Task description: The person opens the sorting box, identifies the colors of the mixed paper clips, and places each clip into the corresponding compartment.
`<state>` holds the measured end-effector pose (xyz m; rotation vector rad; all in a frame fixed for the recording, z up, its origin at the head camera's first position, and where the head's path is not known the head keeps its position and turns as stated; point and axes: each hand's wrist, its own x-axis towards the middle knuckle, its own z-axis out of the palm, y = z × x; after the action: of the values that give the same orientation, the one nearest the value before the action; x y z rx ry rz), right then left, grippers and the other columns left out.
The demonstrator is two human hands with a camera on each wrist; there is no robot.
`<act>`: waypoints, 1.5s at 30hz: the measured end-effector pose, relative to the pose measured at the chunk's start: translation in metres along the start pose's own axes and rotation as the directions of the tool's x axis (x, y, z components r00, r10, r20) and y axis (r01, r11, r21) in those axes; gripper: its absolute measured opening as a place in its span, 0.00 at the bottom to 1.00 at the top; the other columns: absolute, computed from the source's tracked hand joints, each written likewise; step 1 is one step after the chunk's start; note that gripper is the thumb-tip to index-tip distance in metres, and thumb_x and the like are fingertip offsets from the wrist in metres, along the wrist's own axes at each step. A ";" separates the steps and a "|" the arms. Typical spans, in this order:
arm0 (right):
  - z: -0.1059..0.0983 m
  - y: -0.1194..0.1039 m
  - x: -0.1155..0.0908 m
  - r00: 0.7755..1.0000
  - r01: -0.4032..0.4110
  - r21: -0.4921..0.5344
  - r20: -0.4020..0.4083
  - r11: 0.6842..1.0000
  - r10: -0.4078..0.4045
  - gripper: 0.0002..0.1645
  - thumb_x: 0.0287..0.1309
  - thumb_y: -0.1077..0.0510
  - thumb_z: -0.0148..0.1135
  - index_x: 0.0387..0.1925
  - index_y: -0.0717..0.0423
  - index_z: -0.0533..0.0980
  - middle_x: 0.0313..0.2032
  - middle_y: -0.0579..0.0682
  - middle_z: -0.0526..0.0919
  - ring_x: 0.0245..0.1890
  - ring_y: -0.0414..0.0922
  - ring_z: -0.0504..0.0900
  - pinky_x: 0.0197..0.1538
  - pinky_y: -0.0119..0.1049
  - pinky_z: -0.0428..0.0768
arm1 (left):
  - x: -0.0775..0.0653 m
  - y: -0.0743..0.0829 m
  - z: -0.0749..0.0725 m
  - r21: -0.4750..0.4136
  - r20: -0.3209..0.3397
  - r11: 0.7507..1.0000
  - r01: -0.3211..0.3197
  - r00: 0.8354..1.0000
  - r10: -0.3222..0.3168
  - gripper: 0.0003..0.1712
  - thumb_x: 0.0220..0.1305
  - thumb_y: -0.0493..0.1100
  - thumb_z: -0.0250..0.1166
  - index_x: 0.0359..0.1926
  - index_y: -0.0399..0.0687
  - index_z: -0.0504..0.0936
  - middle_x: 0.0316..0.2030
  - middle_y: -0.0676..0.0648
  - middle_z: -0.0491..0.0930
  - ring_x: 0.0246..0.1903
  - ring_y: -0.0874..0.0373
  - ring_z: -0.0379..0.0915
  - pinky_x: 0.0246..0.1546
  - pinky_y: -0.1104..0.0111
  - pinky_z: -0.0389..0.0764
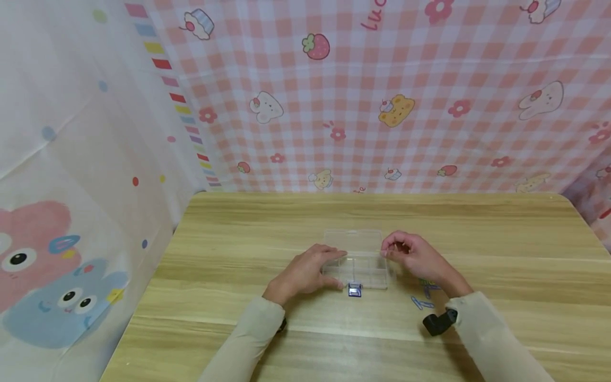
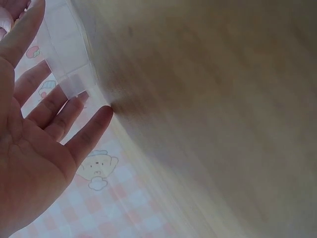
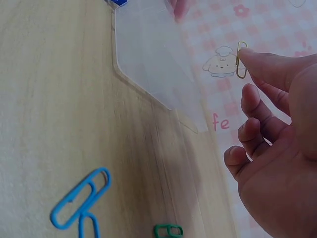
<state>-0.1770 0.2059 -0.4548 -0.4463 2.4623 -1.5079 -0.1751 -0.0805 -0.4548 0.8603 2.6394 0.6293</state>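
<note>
A clear plastic compartment box (image 1: 364, 276) stands on the table with its lid (image 1: 353, 241) raised at the back. My left hand (image 1: 310, 268) rests at the box's left end, thumb by the front edge and the other fingers extended near the back; in the left wrist view those fingers (image 2: 89, 134) look fairly straight beside the clear wall (image 2: 67, 44). Over the box's right end, my right hand (image 1: 412, 257) pinches a yellow paper clip (image 3: 241, 69) between thumb and index finger, its other fingers loosely bent.
Several loose paper clips lie right of the box, among them a blue paper clip (image 3: 74, 203) and a green one (image 3: 168, 230). A blue latch (image 1: 355, 290) sticks out at the box's front. A checkered cloth (image 1: 305, 132) hangs behind the wooden table (image 1: 238, 223).
</note>
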 end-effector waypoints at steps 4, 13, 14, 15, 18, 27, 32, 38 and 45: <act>0.002 0.001 0.001 1.000 0.005 0.005 0.002 1.000 -0.005 0.02 0.65 0.62 0.62 0.37 0.57 0.79 0.32 0.52 0.76 0.32 0.44 0.70 0.33 0.31 0.70 | 0.000 -0.001 0.000 -0.003 -0.004 1.000 -0.003 1.000 0.003 0.41 0.58 0.58 0.71 0.71 0.59 0.70 0.68 0.46 0.69 0.69 0.52 0.62 0.66 0.55 0.69; 0.004 0.004 0.002 1.000 0.004 -0.001 0.016 1.000 -0.004 0.02 0.66 0.63 0.61 0.37 0.57 0.79 0.33 0.52 0.76 0.33 0.45 0.71 0.34 0.31 0.71 | 0.000 0.000 0.000 0.002 0.005 1.000 0.015 1.000 -0.015 0.41 0.58 0.59 0.71 0.71 0.61 0.69 0.68 0.48 0.68 0.69 0.53 0.62 0.66 0.54 0.69; 0.004 0.004 0.002 1.000 0.001 -0.001 0.017 1.000 -0.001 0.02 0.65 0.63 0.61 0.37 0.57 0.79 0.33 0.52 0.76 0.33 0.46 0.71 0.35 0.31 0.71 | 0.000 0.001 0.000 0.002 0.007 1.000 0.017 1.000 -0.017 0.41 0.58 0.59 0.71 0.71 0.61 0.69 0.69 0.48 0.68 0.69 0.53 0.62 0.66 0.54 0.69; 0.004 0.004 0.002 1.000 -0.003 -0.003 0.019 1.000 0.003 0.02 0.65 0.63 0.62 0.38 0.57 0.79 0.34 0.52 0.76 0.33 0.46 0.71 0.35 0.32 0.71 | 0.000 0.001 0.000 0.002 0.008 1.000 0.018 1.000 -0.018 0.41 0.58 0.59 0.71 0.71 0.61 0.69 0.69 0.48 0.68 0.69 0.53 0.62 0.66 0.54 0.69; 0.004 0.004 0.001 1.000 -0.016 -0.003 0.024 1.000 0.016 0.02 0.65 0.62 0.62 0.38 0.57 0.79 0.34 0.52 0.76 0.34 0.47 0.71 0.36 0.32 0.71 | 0.001 0.001 0.000 0.004 0.009 1.000 0.020 1.000 -0.020 0.41 0.58 0.59 0.70 0.71 0.61 0.69 0.69 0.48 0.68 0.69 0.53 0.62 0.66 0.54 0.69; -0.010 0.004 -0.012 1.000 -0.018 -0.062 -0.020 0.998 0.017 0.03 0.65 0.59 0.64 0.38 0.54 0.80 0.33 0.51 0.76 0.31 0.45 0.69 0.32 0.33 0.69 | 0.000 0.001 0.001 -0.007 -0.001 1.000 0.011 1.000 -0.011 0.40 0.58 0.59 0.71 0.71 0.60 0.70 0.68 0.47 0.69 0.68 0.52 0.63 0.65 0.54 0.70; -0.028 0.009 -0.030 0.999 -0.026 -0.084 -0.034 0.996 0.023 0.05 0.66 0.58 0.62 0.39 0.56 0.79 0.32 0.51 0.75 0.30 0.43 0.68 0.31 0.33 0.69 | 0.000 0.000 0.001 -0.010 -0.001 1.000 0.017 1.000 -0.017 0.40 0.58 0.58 0.71 0.71 0.61 0.70 0.68 0.48 0.69 0.68 0.52 0.62 0.65 0.54 0.70; -0.048 0.026 -0.056 0.998 -0.026 -0.154 -0.059 0.988 0.017 0.03 0.65 0.60 0.64 0.38 0.55 0.79 0.30 0.48 0.75 0.29 0.40 0.69 0.31 0.32 0.69 | 0.000 0.001 0.000 -0.008 -0.004 1.000 0.009 1.000 -0.010 0.40 0.58 0.58 0.71 0.71 0.60 0.70 0.68 0.47 0.68 0.68 0.51 0.62 0.66 0.54 0.69; -0.061 0.043 -0.080 0.998 -0.056 -0.176 -0.033 0.983 0.051 0.05 0.63 0.61 0.65 0.39 0.58 0.80 0.33 0.49 0.78 0.32 0.38 0.72 0.34 0.30 0.72 | 0.000 0.001 0.000 -0.016 -0.006 1.000 0.001 1.000 -0.001 0.40 0.58 0.58 0.71 0.71 0.59 0.70 0.68 0.46 0.69 0.68 0.51 0.62 0.66 0.53 0.69</act>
<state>-0.1298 0.3042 -0.4631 -0.3876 2.6201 -1.2891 -0.1747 -0.0797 -0.4549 0.8534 2.6365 0.6522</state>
